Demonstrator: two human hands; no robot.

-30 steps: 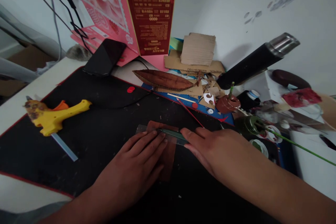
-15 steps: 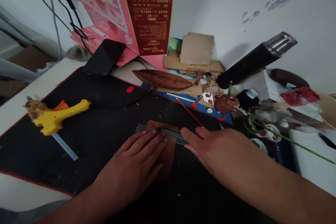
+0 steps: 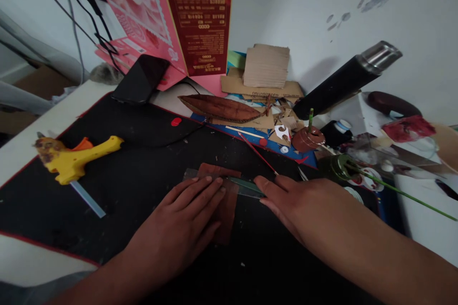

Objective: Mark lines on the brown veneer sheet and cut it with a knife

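Note:
A reddish-brown strip (image 3: pixel 228 214) lies on the black mat, crossed by a clear ruler (image 3: pixel 246 191). My left hand (image 3: pixel 193 212) lies flat over both, fingers stretched out and pressing the ruler down. In my right hand (image 3: pixel 293 200) is a slim green-grey craft knife (image 3: pixel 245 183), its handle pinched between thumb and fingers. The knife's tip points left and rests along the ruler's far edge, over the brown strip. Part of the strip and the ruler's left half are hidden under my left hand.
A yellow glue gun (image 3: pixel 78 155) lies on the mat at left, near a black phone (image 3: pixel 141 78). Behind are a brown boat-shaped piece (image 3: pixel 222 107), cardboard (image 3: pixel 266 66) and a thin red stick (image 3: pixel 257 152). Paint jars (image 3: pixel 308 138) and a black flask (image 3: pixel 339 83) stand at right.
My right hand and the craft knife have slid a little to the right along the ruler. The left hand stays pressed in place.

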